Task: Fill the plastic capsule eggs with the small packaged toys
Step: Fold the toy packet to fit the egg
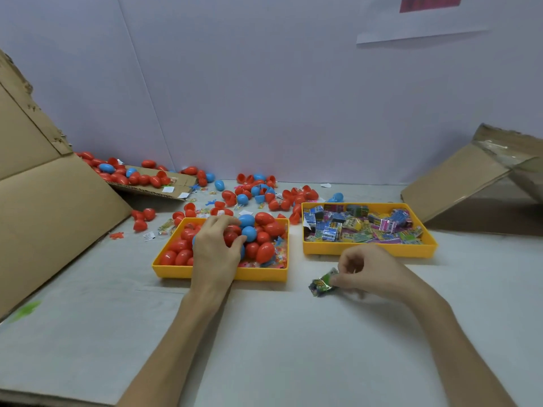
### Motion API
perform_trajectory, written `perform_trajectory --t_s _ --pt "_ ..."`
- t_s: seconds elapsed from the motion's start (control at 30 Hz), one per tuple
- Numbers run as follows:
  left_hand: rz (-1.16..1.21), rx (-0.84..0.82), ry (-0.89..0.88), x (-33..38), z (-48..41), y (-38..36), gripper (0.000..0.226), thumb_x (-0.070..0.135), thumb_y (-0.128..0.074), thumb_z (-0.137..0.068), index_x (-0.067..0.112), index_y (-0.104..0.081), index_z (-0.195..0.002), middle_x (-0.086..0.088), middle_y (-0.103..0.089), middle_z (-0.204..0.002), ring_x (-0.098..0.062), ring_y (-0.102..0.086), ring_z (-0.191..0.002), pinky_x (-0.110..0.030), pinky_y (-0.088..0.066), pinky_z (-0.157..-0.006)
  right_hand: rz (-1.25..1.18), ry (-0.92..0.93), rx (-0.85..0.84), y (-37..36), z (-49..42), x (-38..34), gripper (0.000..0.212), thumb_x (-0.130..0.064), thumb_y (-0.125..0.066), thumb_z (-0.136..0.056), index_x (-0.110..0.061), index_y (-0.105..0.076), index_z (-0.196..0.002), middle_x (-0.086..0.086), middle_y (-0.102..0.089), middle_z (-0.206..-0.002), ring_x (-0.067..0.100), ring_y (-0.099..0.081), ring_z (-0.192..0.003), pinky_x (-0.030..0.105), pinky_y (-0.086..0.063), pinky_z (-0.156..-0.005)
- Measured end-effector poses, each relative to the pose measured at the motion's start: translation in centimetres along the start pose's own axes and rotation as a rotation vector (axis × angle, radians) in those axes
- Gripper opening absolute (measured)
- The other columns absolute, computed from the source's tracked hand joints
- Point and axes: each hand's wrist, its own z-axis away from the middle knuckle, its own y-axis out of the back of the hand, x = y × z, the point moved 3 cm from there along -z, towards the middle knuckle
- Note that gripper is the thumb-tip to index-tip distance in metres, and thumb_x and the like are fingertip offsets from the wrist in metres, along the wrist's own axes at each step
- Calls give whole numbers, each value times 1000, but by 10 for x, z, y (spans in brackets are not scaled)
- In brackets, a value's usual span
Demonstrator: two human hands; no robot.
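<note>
- Desk: pale top, both forearms reaching fwd over it.
- R hand: low over desk, just in front of toy tray; thumb + fingertips pinch a small packaged toy, green/foil wrap, packet on or just above desk – can't tell which.
- L hand: inside egg tray, fingers + thumb curled round a red egg in the pile.
- Egg tray: yellow, heaped w/ red + a few blue capsule eggs, shut.
- Toy tray: yellow, just right of egg tray, full of packaged toys.
- Loose eggs: red/blue, some as open halves, scattered behind both trays.
- Cardboard flap far L, more eggs on it; cardboard sheet far R.
</note>
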Motion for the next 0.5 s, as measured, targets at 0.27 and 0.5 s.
perform_trajectory --t_s 0.27,0.5 --pt "125 -73 -362 60 35 -6 24 2 -50 -98 10 -68 -111 1 -68 -91 -10 -60 -84 -19 -50 -74 -63 16 67 -3 1 -2 15 -24 -76 -88 -22 -72 -74 -3 -70 -64 16 -67 -55 23 -51 -54" --pt "-253 -525 -230 66 75 -51 69 81 -52 -78 36 -44 -128 2 -67 -82 -24 -67 -86 -34 -41 -64 -74 34 102 -4 -2 -2 16 -18 -79 -83 -22 -74 -68 5 -69 -64 13 -63 -54 28 -56 -53"
